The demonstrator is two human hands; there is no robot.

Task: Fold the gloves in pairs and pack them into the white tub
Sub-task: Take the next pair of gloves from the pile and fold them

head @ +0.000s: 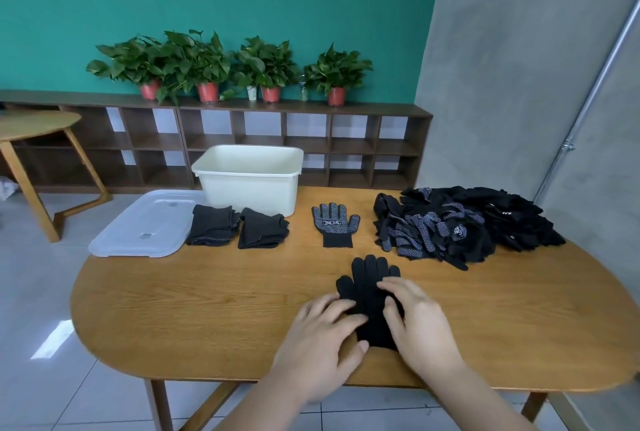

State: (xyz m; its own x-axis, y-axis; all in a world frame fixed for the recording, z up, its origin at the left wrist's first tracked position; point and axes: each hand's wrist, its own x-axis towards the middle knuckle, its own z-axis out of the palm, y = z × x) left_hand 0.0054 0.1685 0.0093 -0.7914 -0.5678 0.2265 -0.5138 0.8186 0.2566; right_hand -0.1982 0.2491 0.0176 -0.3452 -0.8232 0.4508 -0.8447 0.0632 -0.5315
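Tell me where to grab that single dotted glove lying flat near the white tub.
Pinch the dotted glove at its plain cuff, coming from the near side. It lies flat, cuff pointing toward you and fingers spread away, so the cuff is probably the nearest, most compact edge to lift.

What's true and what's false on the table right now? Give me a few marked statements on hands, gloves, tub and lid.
1. The left hand and right hand both rest on a black glove. True.
2. The lid sits on the tub. False: it lies on the table, left of the tub.
3. Two folded bundles lie in front of the tub. True.
4. The loose pile is at the table's left end. False: it is on the right.
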